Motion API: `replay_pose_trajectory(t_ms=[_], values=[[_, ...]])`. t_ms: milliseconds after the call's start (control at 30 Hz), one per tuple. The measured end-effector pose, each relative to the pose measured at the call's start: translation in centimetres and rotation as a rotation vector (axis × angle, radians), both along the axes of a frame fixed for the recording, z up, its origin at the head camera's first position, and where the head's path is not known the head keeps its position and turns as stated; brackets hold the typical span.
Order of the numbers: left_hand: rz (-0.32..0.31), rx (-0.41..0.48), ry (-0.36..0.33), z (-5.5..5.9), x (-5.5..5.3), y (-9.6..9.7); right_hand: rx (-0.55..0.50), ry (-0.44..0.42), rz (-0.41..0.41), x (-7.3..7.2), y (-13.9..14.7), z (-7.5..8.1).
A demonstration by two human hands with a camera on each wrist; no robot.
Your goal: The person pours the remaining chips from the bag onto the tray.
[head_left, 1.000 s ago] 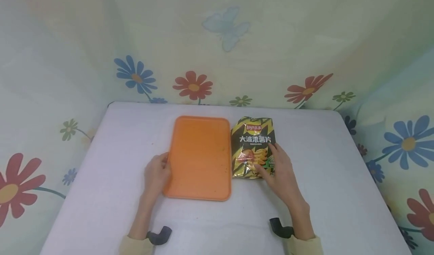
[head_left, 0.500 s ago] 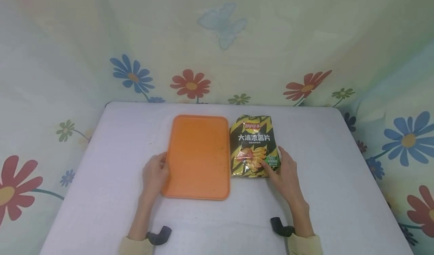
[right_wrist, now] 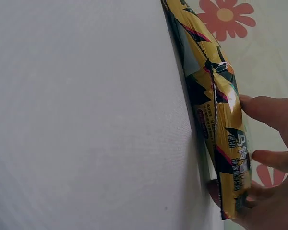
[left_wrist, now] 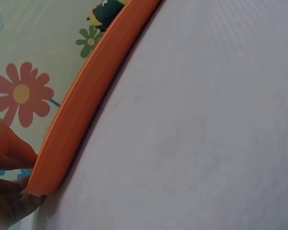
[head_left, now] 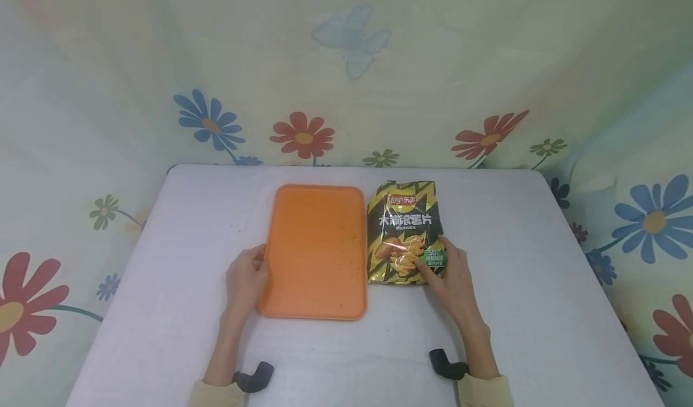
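An orange rectangular tray (head_left: 316,250) lies flat on the white-covered table. My left hand (head_left: 246,278) grips its left edge; in the left wrist view the thumb is above the tray rim (left_wrist: 81,105) and the curled fingers (left_wrist: 24,203) are below. To the tray's right lies a black and yellow bag of potato chips (head_left: 403,235), face up. My right hand (head_left: 455,284) holds the bag's lower right side. The right wrist view has its thumb (right_wrist: 261,109) on the printed face and a fingertip (right_wrist: 213,191) under the bag's edge (right_wrist: 225,124).
A black curved piece sits beside each wrist, one by the left (head_left: 255,377) and one by the right (head_left: 448,365). Floral cloth (head_left: 352,94) hangs behind and at both sides of the table (head_left: 346,359).
My right hand's fingers have slid off the bag's front to its right edge, uncovering more of the printed face. My left hand stays on the tray edge, and the tray has not moved.
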State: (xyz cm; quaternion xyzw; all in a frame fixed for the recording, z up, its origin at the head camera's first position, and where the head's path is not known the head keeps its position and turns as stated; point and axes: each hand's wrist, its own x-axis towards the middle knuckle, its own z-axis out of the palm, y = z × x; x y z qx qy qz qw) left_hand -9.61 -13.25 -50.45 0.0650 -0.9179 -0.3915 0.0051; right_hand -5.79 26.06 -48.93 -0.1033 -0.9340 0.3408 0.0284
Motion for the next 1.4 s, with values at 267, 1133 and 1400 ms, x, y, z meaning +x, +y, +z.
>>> replay_pose_trajectory(t_ms=[267,1133,1400], values=[[0.003,-0.009,0.009,-0.3,0.1,-0.2,-0.071,0.117,-0.002,0.2,0.1,-0.2],[0.004,0.017,0.023,0.1,-0.3,-0.4,-0.391,-0.143,-0.011,-0.1,1.8,-0.9],[-0.006,0.022,0.002,-0.2,-0.2,-0.4,-0.400,-0.132,-0.029,0.3,1.8,-1.0]])
